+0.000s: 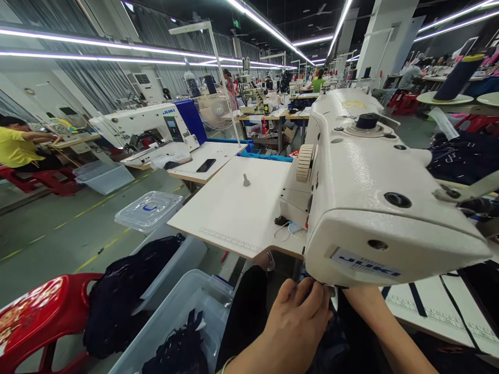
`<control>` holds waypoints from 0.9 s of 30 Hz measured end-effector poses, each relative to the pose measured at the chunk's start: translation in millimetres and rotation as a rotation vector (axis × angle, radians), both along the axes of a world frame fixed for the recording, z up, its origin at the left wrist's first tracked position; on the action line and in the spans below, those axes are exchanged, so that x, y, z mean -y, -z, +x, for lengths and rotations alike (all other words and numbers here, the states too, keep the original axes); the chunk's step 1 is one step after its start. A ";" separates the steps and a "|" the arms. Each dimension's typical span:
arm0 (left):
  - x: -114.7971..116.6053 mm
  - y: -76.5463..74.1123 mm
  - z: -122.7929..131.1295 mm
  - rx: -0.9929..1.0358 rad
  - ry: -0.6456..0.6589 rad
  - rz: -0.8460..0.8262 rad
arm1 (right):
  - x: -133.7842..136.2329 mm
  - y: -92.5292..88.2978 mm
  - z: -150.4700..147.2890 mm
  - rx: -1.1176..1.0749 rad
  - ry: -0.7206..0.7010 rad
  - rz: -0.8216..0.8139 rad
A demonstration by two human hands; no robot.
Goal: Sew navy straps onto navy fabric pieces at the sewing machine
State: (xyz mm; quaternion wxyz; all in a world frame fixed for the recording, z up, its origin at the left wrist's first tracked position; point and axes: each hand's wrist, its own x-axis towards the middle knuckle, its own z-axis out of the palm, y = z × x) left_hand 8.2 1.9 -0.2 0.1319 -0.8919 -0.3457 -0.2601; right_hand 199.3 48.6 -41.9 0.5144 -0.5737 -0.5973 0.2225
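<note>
A large white JUKI sewing machine [362,208] fills the right side. Under its head, my left hand [298,319] is closed, its bent fingers gripping dark navy fabric [329,345] close to the machine's lower end. My right hand [356,298] reaches beneath the same head from the right; only its wrist side and the forearm show, and its fingers are hidden behind the machine. The navy fabric hangs down between my two arms over my lap. Where the cloth meets the needle cannot be seen.
A white table [234,208] with a printed ruler edge lies left of the machine. Clear plastic bins [195,291] with navy pieces stand below, beside a red stool [50,311]. Navy strips [417,300] lie on the right tabletop. Another worker in yellow [19,145] sits far left.
</note>
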 end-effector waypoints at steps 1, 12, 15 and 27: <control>0.2 0.5 -0.2 -0.004 0.000 0.000 | -0.4 1.5 0.9 0.019 0.002 0.011; 1.5 1.9 -3.2 -0.045 -0.025 0.039 | -10.7 14.6 7.2 0.225 0.001 0.150; 2.3 3.8 -4.3 -0.032 -0.024 0.006 | -9.5 12.8 5.8 0.273 -0.004 0.175; 3.5 0.9 -8.2 0.003 0.023 -0.118 | -8.0 14.8 7.6 0.424 0.012 0.135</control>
